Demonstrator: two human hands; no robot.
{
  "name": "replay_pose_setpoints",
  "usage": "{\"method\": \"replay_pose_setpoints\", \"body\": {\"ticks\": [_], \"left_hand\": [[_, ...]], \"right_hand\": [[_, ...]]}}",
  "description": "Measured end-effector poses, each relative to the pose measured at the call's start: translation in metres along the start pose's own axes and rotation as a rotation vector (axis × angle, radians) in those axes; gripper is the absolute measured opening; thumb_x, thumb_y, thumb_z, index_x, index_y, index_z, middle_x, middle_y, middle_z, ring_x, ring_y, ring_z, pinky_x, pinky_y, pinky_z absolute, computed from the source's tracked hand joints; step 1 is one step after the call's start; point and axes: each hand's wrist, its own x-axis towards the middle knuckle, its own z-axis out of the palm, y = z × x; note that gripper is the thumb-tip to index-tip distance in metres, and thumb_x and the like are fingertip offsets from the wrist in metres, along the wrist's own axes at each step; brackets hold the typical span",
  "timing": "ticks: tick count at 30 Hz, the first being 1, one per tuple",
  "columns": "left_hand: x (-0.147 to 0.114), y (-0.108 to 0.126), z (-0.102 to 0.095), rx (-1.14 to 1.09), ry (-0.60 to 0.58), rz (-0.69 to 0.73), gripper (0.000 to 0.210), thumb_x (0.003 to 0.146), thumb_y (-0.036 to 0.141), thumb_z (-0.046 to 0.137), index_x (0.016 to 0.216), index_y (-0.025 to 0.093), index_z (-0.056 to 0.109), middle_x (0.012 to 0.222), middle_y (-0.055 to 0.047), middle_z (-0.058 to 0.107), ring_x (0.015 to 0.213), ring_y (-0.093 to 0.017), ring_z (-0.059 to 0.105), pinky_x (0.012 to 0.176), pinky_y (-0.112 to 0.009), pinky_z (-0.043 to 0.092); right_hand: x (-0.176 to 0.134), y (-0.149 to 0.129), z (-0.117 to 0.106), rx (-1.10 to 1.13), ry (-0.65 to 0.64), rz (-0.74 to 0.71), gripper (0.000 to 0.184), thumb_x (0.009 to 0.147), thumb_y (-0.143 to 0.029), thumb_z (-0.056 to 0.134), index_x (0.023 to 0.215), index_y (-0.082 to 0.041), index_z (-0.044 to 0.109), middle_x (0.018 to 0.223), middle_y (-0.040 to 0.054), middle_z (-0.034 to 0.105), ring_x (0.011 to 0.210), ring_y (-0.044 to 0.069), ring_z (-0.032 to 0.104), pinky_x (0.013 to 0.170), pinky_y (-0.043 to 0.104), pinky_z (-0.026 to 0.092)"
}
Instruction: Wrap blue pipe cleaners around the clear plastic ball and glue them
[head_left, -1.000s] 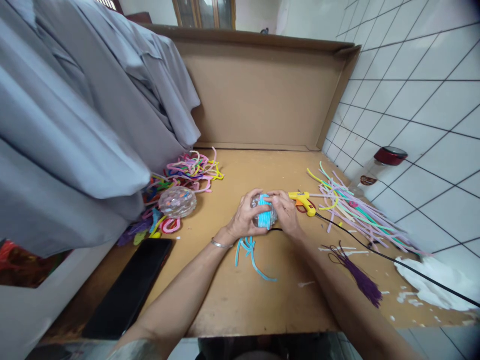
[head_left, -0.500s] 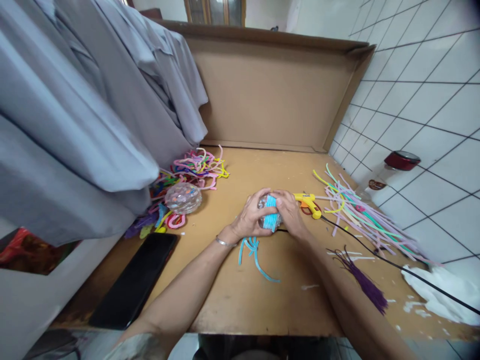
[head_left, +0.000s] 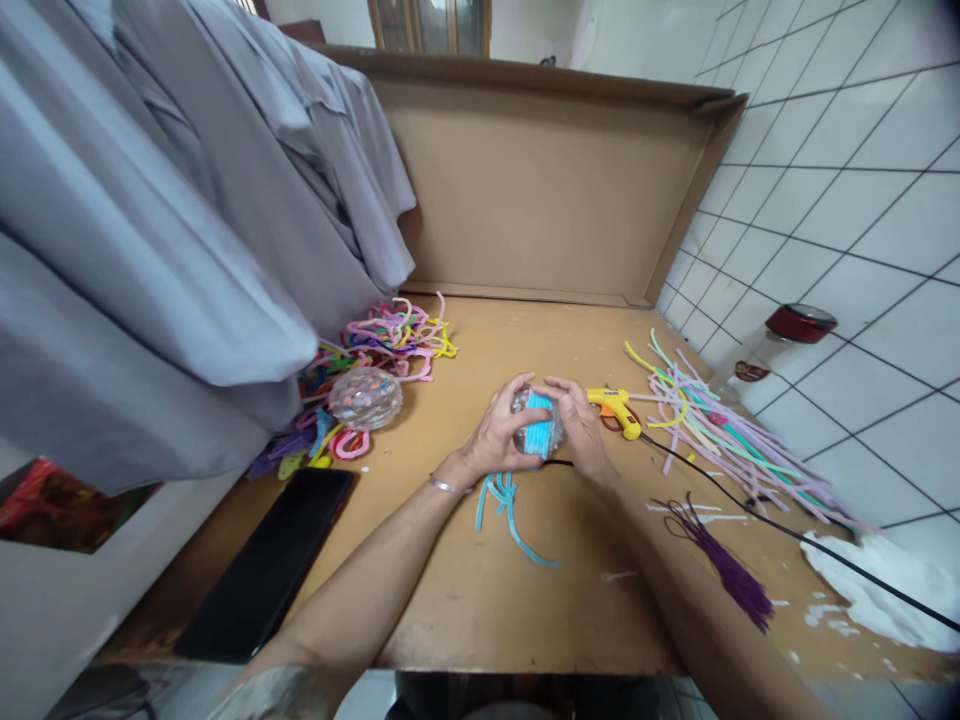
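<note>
Between my hands is a clear, bumpy ball (head_left: pixel 553 436) with a band of light-blue strips (head_left: pixel 537 426) across it. My left hand (head_left: pixel 500 430) is wrapped round its left side, the thumb lying over the blue band. Curved along the right side is my right hand (head_left: pixel 581 425), its fingertips by the ball's upper edge; part of their contact is hidden. Loose light-blue strips (head_left: pixel 510 510) trail on the table just below the left hand. To the right of my hands lies a yellow glue gun (head_left: pixel 619 410) with a black cord.
A similar clear ball (head_left: pixel 366 398) rests beside a heap of colourful fuzzy stems (head_left: pixel 397 335). Nearer lies a black phone (head_left: pixel 270 560). Pastel stems (head_left: pixel 720 430), a purple tassel (head_left: pixel 727 570), white tissue (head_left: pixel 885 585) and a red-lidded jar (head_left: pixel 780 345) are on the right. Grey cloth (head_left: pixel 225 200) hangs left.
The fingers of my right hand have loosened and drawn slightly off the blue band, uncovering more of the ball's right side. My left hand keeps its hold.
</note>
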Motion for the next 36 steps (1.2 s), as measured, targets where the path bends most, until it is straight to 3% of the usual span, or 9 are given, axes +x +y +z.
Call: {"method": "replay_pose_setpoints", "body": {"ticks": [2,5,10,17,21,28,33,36], "left_hand": [[-0.001,0.0,0.001,0.003,0.005,-0.02,0.063,0.067,0.04,0.086,0.123,0.023,0.064,0.16,-0.017,0.023,0.143,-0.041,0.037,0.111,-0.059,0.041],[-0.001,0.0,0.001,0.016,-0.009,-0.027,0.061,0.067,0.038,0.086,0.122,0.022,0.065,0.161,-0.017,0.023,0.142,-0.04,0.039,0.111,-0.058,0.04],[-0.001,0.0,0.002,0.036,-0.024,-0.019,0.062,0.068,0.041,0.085,0.122,0.021,0.065,0.159,-0.018,0.027,0.143,-0.041,0.037,0.111,-0.059,0.04],[0.0,0.0,0.001,-0.017,0.017,-0.029,0.061,0.068,0.041,0.086,0.122,0.021,0.065,0.157,-0.018,0.027,0.141,-0.039,0.041,0.113,-0.058,0.04],[-0.001,-0.002,0.002,-0.033,0.017,-0.069,0.063,0.066,0.042,0.087,0.121,0.023,0.064,0.156,-0.017,0.028,0.139,-0.038,0.042,0.111,-0.058,0.042],[-0.003,-0.003,0.006,-0.057,0.072,-0.114,0.063,0.066,0.037,0.088,0.122,0.023,0.064,0.151,-0.015,0.033,0.138,-0.036,0.043,0.112,-0.057,0.041],[0.0,0.001,0.004,-0.068,0.075,-0.121,0.061,0.066,0.037,0.088,0.12,0.022,0.064,0.15,-0.016,0.035,0.137,-0.035,0.045,0.112,-0.056,0.042],[0.001,0.001,0.002,-0.076,0.083,-0.152,0.059,0.068,0.036,0.086,0.12,0.02,0.064,0.149,-0.017,0.035,0.135,-0.034,0.047,0.112,-0.055,0.042]], "right_hand": [[0.0,0.005,0.0,-0.044,0.004,0.04,0.064,0.098,-0.068,0.025,0.115,-0.031,0.074,0.129,0.0097,0.062,0.129,0.029,0.051,0.113,0.054,0.036],[0.002,0.007,0.0,-0.095,0.012,0.025,0.064,0.097,-0.07,0.028,0.105,-0.03,0.077,0.127,0.0093,0.063,0.126,0.03,0.053,0.113,0.056,0.035],[0.002,-0.003,-0.003,0.022,0.036,-0.037,0.06,0.1,-0.063,0.031,0.087,-0.028,0.078,0.117,0.0086,0.065,0.119,0.027,0.058,0.107,0.049,0.042],[0.0,0.0,-0.002,-0.076,0.119,-0.027,0.06,0.1,-0.063,0.029,0.103,-0.028,0.078,0.12,0.0099,0.064,0.121,0.028,0.056,0.109,0.053,0.037],[-0.001,0.004,0.0,-0.125,0.108,-0.054,0.058,0.1,-0.062,0.029,0.102,-0.029,0.078,0.117,0.0083,0.065,0.117,0.028,0.057,0.106,0.053,0.039],[-0.002,0.001,0.0,-0.144,0.203,-0.099,0.059,0.102,-0.056,0.027,0.089,-0.027,0.076,0.115,0.0092,0.067,0.116,0.026,0.058,0.103,0.049,0.041],[-0.001,0.0,-0.001,-0.184,0.147,-0.101,0.052,0.102,-0.053,0.031,0.088,-0.026,0.073,0.116,0.0079,0.066,0.115,0.026,0.057,0.103,0.048,0.04],[-0.001,0.0,-0.002,-0.178,0.069,-0.117,0.04,0.097,-0.054,0.044,0.096,-0.026,0.071,0.12,0.0094,0.065,0.119,0.028,0.056,0.104,0.049,0.04]]}}
